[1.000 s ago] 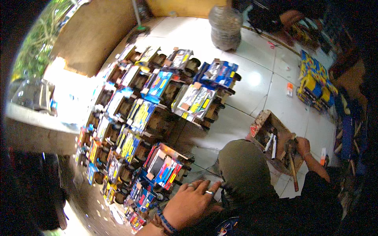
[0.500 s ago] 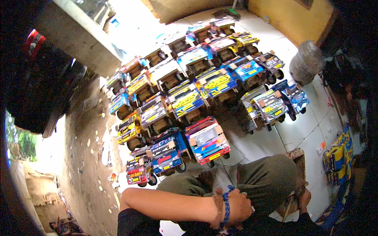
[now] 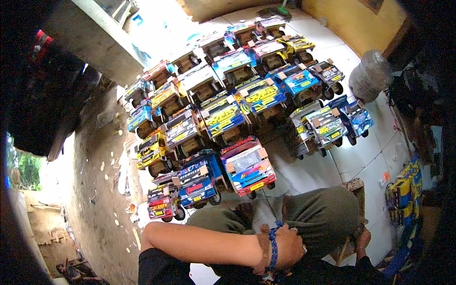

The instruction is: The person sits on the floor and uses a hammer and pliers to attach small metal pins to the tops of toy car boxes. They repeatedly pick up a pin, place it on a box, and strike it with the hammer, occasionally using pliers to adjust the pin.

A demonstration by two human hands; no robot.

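Note:
My left forearm crosses in front of me, with a blue braided band at the wrist. My left hand (image 3: 289, 247) is curled at the inner side of my olive-green clothed knee (image 3: 323, 213); a ring shows, and whatever its fingers hold is hidden. Beyond that knee, at the right, my right hand (image 3: 363, 241) is closed, partly hidden, beside a thin wooden stick (image 3: 343, 251). Past the knee a wooden piece (image 3: 354, 186) sticks out; its lower part is covered. Closest to my legs stand a red, white and blue toy truck (image 3: 248, 166) and a blue one (image 3: 197, 185).
Several rows of colourful toy trucks (image 3: 263, 97) cover the white tiled floor (image 3: 370, 152). A grey wrapped bundle (image 3: 370, 76) stands at the right, with yellow-and-blue packs (image 3: 401, 194) nearer. Dirt ground (image 3: 95, 190) with scraps lies left. A concrete post (image 3: 104, 42) rises far left.
The view has shifted slightly, so the nearer trucks sit a little higher and further left. Both hands stay in nearly the same place against my legs.

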